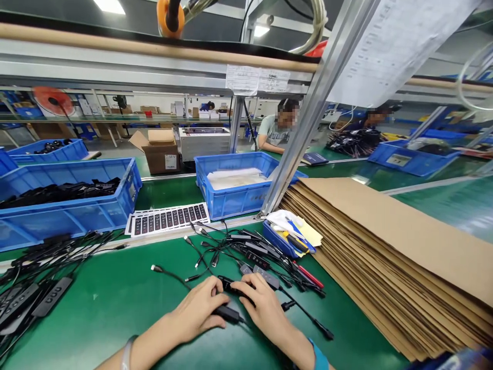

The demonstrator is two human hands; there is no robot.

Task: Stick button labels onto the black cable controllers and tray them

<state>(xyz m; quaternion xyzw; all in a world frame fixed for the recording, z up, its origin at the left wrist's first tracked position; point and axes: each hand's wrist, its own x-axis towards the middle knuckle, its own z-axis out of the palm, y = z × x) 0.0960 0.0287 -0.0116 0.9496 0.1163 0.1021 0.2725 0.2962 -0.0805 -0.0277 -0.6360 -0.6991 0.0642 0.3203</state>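
My left hand (198, 308) and my right hand (262, 306) meet over a small black inline controller (231, 288) lying on the green mat (115, 303). The fingers of both hands are curled and pinch it from either side. Its black cable (308, 316) runs off to the right. A sheet of black label stickers (169, 219) lies beyond my hands. More black controllers with cables (246, 249) are tangled just past my fingers.
A pile of black controllers (31, 288) lies at left. Blue bins (77, 213) (239, 198) stand behind. A tall stack of brown cardboard sheets (385, 246) fills the right. A small blue tray of tools (287, 239) and a red pen (310, 276) sit nearby. Two people work across the line.
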